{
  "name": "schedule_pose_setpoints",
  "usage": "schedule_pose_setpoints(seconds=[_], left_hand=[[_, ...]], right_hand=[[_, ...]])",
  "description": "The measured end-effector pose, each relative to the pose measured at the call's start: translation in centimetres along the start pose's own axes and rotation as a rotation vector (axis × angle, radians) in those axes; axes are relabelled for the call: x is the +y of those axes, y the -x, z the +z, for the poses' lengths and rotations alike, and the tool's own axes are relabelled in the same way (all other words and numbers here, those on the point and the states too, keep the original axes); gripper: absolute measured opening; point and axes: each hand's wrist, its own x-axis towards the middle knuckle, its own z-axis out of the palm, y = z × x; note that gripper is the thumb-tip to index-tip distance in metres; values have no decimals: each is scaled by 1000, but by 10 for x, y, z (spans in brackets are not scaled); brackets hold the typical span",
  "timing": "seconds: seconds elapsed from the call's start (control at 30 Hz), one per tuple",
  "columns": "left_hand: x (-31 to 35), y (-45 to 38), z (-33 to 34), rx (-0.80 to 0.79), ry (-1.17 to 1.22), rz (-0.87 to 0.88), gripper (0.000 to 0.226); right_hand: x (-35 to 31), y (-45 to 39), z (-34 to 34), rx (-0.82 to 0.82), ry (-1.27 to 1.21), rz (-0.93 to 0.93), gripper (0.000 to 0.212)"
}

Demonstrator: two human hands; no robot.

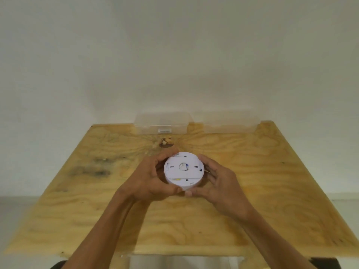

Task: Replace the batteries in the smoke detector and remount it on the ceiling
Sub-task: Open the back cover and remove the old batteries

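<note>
- Both hands are wrapped around a round white smoke detector, held over the middle of the plywood table, its flat back turned up.
- The left hand curls round its left edge, thumb near the front rim.
- The right hand cups the right edge, thumb tip meeting the left one.
- A small blue-marked spot sits at the centre of the back; any print there is too blurred to read.
- Two clear plastic boxes stand side by side at the far edge; the left carries a white label, unreadable.
</note>
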Motion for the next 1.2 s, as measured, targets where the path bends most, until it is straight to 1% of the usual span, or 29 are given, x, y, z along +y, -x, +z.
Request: schedule_pose_setpoints(seconds=[0.07, 0.13, 0.27, 0.33, 0.4, 0.47, 0.53, 0.6, 0.67, 0.93, 1.1, 1.2], left_hand=[[-5, -2, 1, -23, 6, -17, 101], [-8, -4, 2, -38, 15, -16, 99], [-7, -4, 3, -52, 1, 21, 98], [-6, -3, 4, -45, 2, 20, 106], [-5, -3, 5, -26, -21, 14, 121], [-3, -2, 8, -4, -62, 14, 127], [-1, -2, 11, 29, -67, 21, 118], [-2, -3, 14, 62, -37, 31, 98], [-3, -4, 15, 87, -15, 35, 89], [-8, -8, 17, 151, 2, 58, 90], [-8, -7, 17, 160, 33, 60, 88], [-9, -6, 16, 150, 28, 48, 90]], right_hand=[[5, 0, 1, 0, 47, -8, 94], [6, -1, 1, 16, 81, -15, 93], [3, 0, -2, 1, 115, 1, 89], [-5, 0, -7, -3, 159, -1, 83], [-18, -4, -11, 15, 321, -61, 76], [-29, -13, -11, -42, 540, -116, 66], [-36, -23, -8, -145, 707, -110, 65], [-39, -30, -6, -211, 794, -84, 68], [-41, -34, -6, -246, 836, -81, 69], [-39, -42, -7, -306, 841, -124, 64], [-38, -49, -12, -372, 865, -160, 63], [-39, -52, -14, -407, 841, -150, 62]])
